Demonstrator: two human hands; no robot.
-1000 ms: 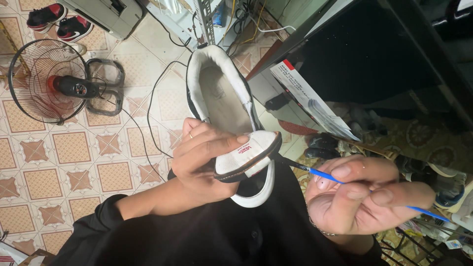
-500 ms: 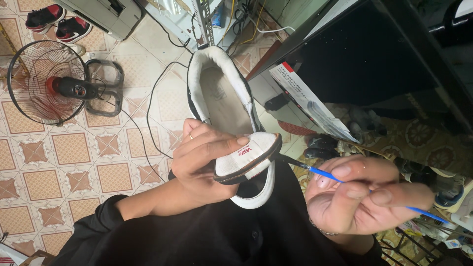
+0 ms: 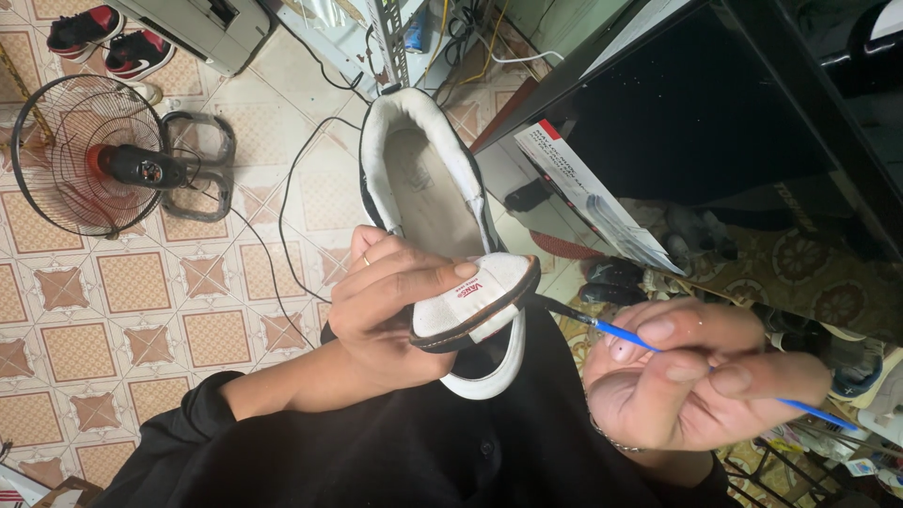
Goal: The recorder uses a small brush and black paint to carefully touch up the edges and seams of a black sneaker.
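Note:
My left hand (image 3: 395,310) grips a white shoe (image 3: 423,179) with a dark trim, holding its tongue folded back under the thumb and fingers. The shoe's opening and grey insole face the camera. My right hand (image 3: 696,376) pinches a thin blue-handled brush (image 3: 649,343) between thumb and fingers. The brush's dark tip touches the edge of the folded tongue at its right side. Black sleeves and clothing fill the bottom of the view.
A floor fan (image 3: 89,160) lies on the patterned tile floor at left, with a cable (image 3: 282,235) running past it. A pair of red-and-black shoes (image 3: 108,42) sits at the top left. A dark table edge (image 3: 752,113) and a white box (image 3: 593,193) are at right.
The brush tip has moved left from a small gap to the edge of the shoe's tongue. The left hand and shoe have hardly moved.

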